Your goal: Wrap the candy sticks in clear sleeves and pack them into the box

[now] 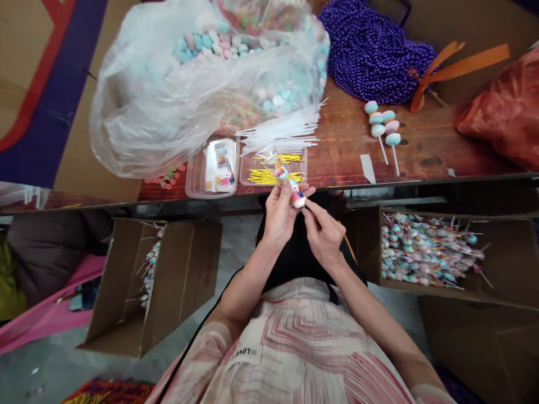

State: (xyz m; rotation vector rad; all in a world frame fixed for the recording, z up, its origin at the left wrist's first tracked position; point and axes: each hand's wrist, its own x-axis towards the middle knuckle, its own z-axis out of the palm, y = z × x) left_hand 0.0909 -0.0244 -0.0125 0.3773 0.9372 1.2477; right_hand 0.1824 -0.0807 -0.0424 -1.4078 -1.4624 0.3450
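Note:
My left hand (pixel 280 210) is closed around a candy lollipop (pixel 296 196) with pink, white and blue pieces, held just below the table's front edge. A clear wrapper (pixel 269 156) sticks up from its top. My right hand (pixel 322 230) pinches the lower end of the same lollipop with thumb and forefinger. Both hands meet over my lap, in front of a clear tray (pixel 300 173) holding yellow twist ties (pixel 265 177).
A big clear bag of pastel candies (pixel 202 84) fills the wooden table (pixel 421 151). White sticks (pixel 282 132), a tray of stickers (pixel 221 165), two finished lollipops (pixel 383 126), purple beads (pixel 374 50) and an orange bag (pixel 505 112) lie there. Cardboard boxes of wrapped lollipops stand left (pixel 151 269) and right (pixel 425 249).

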